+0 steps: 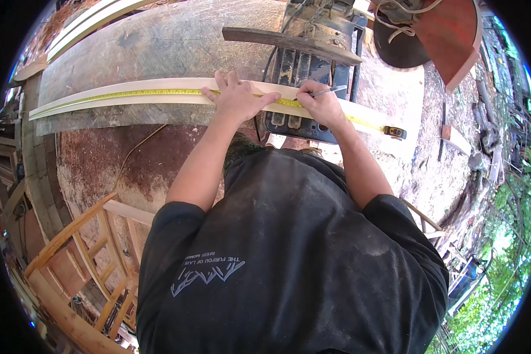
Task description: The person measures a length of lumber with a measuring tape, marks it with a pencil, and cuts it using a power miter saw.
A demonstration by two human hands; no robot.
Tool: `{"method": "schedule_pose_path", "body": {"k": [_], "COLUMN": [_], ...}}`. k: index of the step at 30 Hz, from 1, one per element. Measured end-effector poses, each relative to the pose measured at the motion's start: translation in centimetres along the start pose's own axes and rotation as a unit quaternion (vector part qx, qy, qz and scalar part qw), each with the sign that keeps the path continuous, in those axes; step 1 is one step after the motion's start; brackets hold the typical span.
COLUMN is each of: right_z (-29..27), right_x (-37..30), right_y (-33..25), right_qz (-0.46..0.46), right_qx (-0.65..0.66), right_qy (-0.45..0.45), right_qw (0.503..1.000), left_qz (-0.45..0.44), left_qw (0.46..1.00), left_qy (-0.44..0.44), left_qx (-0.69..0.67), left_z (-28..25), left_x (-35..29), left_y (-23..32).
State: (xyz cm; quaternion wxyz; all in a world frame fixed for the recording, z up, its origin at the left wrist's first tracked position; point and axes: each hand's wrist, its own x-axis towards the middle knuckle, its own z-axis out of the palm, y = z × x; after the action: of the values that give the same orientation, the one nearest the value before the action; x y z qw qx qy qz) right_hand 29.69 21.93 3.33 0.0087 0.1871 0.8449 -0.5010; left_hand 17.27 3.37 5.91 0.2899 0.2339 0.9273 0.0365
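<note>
Tape [141, 92] is running along the pale board [177, 83], where my left hand [237, 101] is lying spread, seemingly steadying both, and my right hand [323, 108] is pinching a pen [329, 91], likely for marking.

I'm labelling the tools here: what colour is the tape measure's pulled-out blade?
The tape blade is yellow; it shows best in the head view.

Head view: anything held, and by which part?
Right hand: slim grey pen-like tool, pinched near its left end. Left hand: spread on yellow tape blade, gripping nothing.
</note>
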Motion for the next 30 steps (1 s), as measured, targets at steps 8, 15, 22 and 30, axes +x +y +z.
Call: {"method": "schedule_pose_path", "body": {"k": [8,15,22,30], "right_z": [0.0,0.2,0.3,0.6], "right_x": [0.0,0.0,-0.1,0.0], "right_y": [0.0,0.1,0.2,1.0], "right_qz": [-0.009,-0.002,-0.003,-0.013], "right_qx": [0.003,0.004,0.008,0.011], "right_qy": [0.006,0.007,0.013,0.027], "right_qw": [1.0,1.0,1.0,0.999], "left_qz": [-0.003,-0.001,-0.011,-0.014], "left_qw": [1.0,1.0,1.0,1.0], "left_qy": [0.006,-0.004,-0.007,-0.011], "left_qx": [0.005,-0.005,0.015,0.018], "left_z": [0.0,-0.2,-0.2,-0.1], "left_x": [0.0,-0.1,-0.2,0.0], "left_y": [0.1,0.1,0.2,0.2]}}
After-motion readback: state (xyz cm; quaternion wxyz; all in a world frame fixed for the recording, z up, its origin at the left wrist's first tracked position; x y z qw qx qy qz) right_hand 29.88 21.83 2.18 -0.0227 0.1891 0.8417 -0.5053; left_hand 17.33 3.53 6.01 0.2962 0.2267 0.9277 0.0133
